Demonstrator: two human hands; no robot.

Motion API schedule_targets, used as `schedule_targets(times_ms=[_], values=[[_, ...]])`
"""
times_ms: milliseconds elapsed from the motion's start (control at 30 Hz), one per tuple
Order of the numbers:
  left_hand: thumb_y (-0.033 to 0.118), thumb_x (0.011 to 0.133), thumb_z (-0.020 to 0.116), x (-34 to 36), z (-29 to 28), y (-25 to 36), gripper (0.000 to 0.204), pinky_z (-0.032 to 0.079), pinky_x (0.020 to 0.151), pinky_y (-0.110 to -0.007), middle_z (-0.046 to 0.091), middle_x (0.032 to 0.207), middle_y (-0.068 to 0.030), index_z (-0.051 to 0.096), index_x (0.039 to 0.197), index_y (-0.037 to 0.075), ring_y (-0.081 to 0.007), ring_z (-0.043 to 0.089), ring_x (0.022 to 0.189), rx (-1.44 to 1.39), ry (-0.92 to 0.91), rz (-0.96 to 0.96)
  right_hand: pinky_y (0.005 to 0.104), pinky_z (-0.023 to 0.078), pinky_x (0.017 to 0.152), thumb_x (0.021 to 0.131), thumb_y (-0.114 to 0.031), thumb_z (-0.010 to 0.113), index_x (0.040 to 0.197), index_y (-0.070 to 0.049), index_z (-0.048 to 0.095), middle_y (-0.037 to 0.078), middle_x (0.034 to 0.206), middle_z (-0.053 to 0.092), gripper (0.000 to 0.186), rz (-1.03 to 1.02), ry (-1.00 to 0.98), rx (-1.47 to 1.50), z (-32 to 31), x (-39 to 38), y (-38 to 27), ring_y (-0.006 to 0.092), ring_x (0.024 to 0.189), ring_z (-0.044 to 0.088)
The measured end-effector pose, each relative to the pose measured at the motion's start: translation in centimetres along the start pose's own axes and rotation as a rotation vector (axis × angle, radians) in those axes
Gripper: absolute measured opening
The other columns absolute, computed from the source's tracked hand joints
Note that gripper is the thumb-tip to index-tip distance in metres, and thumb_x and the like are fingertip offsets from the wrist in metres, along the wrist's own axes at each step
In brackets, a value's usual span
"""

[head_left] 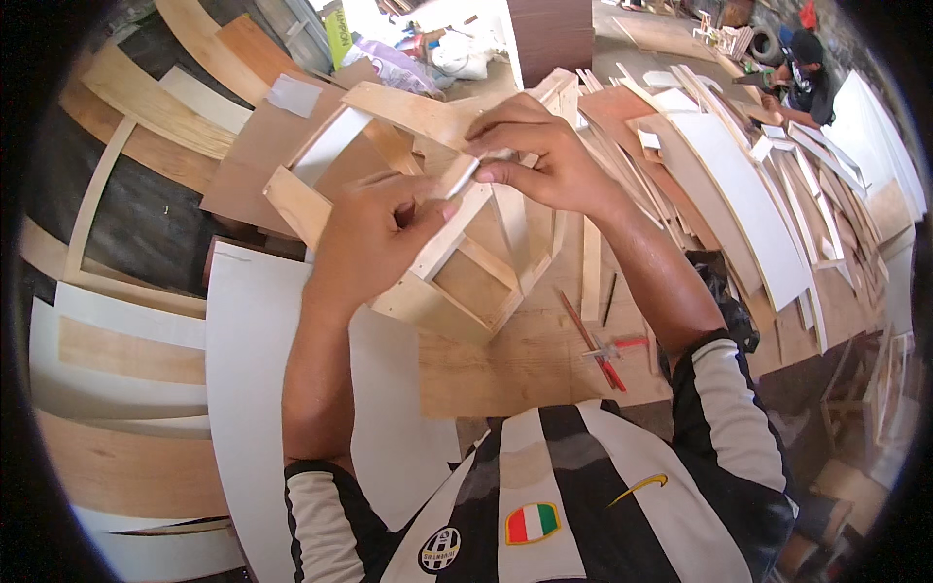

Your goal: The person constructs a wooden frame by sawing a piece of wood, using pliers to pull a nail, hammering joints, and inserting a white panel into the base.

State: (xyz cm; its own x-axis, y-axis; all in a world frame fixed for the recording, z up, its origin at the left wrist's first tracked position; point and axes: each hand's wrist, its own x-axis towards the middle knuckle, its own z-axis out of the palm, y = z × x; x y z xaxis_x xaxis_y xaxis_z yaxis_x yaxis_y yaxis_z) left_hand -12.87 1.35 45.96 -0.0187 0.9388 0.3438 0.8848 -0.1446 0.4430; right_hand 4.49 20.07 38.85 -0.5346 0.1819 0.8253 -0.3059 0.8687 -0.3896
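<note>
Both hands meet over a many-sided wooden frame (505,301), built of pale strips with inner dividers and resting on the bench. Between them is a small wooden strip (465,181) with a white edge. My left hand (374,233) has thumb and fingers closed on its near end. On the far end, my right hand (539,151) pinches with thumb and fingertips. Whether the strip touches the frame beneath cannot be told, since the hands cover part of it.
Red-handled tools (601,355) and a dark thin stick (609,299) lie on the brown bench top (466,379). White panels (258,321) lie to the left. Stacked boards (734,194) fill the right side. A person (807,78) works at the far right.
</note>
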Motion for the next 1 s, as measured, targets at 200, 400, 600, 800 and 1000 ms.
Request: schedule_targets(times_ms=[200,400,600,800,1000], values=[[0.017,0.094,0.079,-0.2,1.2,2.3,0.029,0.041,0.055,-0.023,0.064,0.072,-0.0033,0.074,0.117,0.0,-0.0051,0.053,0.062,-0.28,0.287,-0.062,0.0404,0.049,0.101,0.081,-0.017,0.086,0.126,-0.005,0.073,0.015,0.118,0.07,0.048,-0.049,0.288,-0.16,-0.6,-4.2,-0.5,0.0309,0.117,0.063],[0.01,0.095,0.077,-1.4,9.8,6.4,0.021,0.052,0.058,-0.023,0.071,0.085,-0.0064,0.066,0.11,0.0,-0.0066,0.067,0.072,-0.44,0.093,0.049,0.0412,0.051,0.092,0.082,-0.02,0.085,0.121,-0.008,0.075,0.014,0.112,0.071,0.043,0.05,0.312,-0.155,-0.9,-12.2,0.7,0.0317,0.104,0.065],[0.004,0.098,0.067,-1.3,22.9,3.0,0.019,0.062,0.078,-0.031,0.073,0.1,-0.0159,0.062,0.114,-0.006,-0.0203,0.075,0.086,-0.956,-0.189,-0.361,0.0442,0.054,0.087,0.086,-0.026,0.08,0.106,-0.005,0.071,0.016,0.105,0.07,0.03,0.833,-0.085,-0.433,0.5,-29.8,4.6,0.0363,0.102,0.067],[0.008,0.099,0.065,-4.2,29.5,-0.3,0.017,0.066,0.084,-0.036,0.073,0.107,-0.0211,0.063,0.113,-0.002,-0.0302,0.077,0.092,-1.561,-0.105,-0.782,0.0597,0.037,0.111,0.063,-0.056,0.091,0.153,-0.008,0.042,0.021,0.15,0.047,0.113,1.165,-0.973,-0.702,5.2,-48.5,-1.9,0.0398,0.145,0.039],[0.006,0.1,0.062,-5.7,31.5,-0.8,0.021,0.065,0.089,-0.039,0.073,0.112,-0.018,0.062,0.119,-0.004,-0.0276,0.075,0.099,-1.685,-0.008,-0.817,0.0592,0.038,0.105,0.063,-0.053,0.09,0.149,-0.004,0.041,0.02,0.136,0.052,0.111,0.984,-0.806,-0.83,5.5,-53.5,-3.1,0.0396,0.135,0.042]])
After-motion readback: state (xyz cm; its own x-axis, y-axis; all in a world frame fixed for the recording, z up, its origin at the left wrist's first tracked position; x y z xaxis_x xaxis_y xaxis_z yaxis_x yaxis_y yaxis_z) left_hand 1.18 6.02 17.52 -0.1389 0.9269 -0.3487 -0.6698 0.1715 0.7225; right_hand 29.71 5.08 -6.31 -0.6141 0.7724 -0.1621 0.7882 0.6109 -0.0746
